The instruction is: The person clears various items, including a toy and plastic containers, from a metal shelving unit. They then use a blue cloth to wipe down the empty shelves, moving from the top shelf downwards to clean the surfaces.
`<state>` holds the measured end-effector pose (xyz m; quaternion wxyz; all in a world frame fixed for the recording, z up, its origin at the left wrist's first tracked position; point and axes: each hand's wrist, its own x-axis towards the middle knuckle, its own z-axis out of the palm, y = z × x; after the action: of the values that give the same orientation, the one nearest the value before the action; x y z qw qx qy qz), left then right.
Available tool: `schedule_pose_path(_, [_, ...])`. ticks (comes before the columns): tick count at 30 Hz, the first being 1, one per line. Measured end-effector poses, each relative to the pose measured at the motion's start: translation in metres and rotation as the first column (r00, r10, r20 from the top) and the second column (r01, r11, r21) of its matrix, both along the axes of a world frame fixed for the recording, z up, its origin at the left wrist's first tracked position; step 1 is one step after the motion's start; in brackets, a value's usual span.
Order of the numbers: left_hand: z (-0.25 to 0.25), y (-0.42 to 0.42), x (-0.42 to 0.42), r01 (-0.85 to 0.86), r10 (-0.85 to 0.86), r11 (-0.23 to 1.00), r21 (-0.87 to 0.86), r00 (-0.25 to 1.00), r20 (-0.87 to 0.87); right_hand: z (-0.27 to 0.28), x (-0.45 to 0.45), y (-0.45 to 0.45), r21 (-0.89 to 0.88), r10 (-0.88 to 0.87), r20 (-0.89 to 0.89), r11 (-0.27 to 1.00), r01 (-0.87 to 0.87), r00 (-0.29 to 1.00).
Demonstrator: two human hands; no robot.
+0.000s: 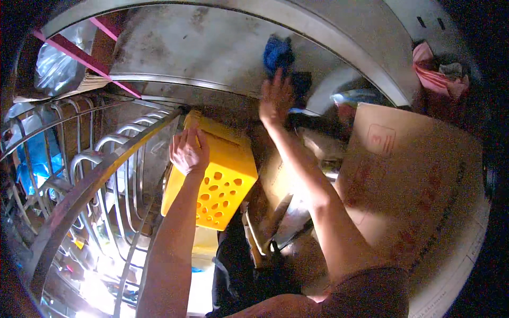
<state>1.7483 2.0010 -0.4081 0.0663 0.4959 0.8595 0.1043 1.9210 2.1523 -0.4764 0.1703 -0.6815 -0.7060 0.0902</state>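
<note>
My left hand (189, 151) grips the edge of a yellow plastic box (226, 167), its fingers bent over the side. The box is tilted, and round and oval holes of several sizes pierce its lower face. Farther up, my right hand (276, 97) is stretched out, blurred, with its fingers apart. Just beyond those fingertips is a crumpled blue cloth (278, 53) against a stained grey panel (191, 39). Whether the fingertips touch the cloth cannot be told. A dark piece (302, 83) shows right of that hand.
Curved metal railings (119, 159) with a worn handrail (95, 183) run along the left, above a brightly lit area. Large printed cardboard boxes (397, 179) stand at the right. Pink bars (79, 55) cross the upper left near clear plastic wrap (59, 63). Pink cloth (433, 75) lies upper right.
</note>
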Motion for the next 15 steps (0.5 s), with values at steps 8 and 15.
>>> schedule_pose_path(8, [-0.012,-0.001,-0.006,0.05,-0.047,0.998,0.044,0.997,-0.064,0.013,0.006,-0.007,-0.057,-0.286,0.464,0.935,0.351,0.838])
schedule_pose_path(15, [-0.003,0.003,-0.005,0.014,-0.014,1.0,0.005,1.0,0.023,0.034,-0.16,-0.005,0.042,0.553,-0.062,0.833,-0.551,0.831])
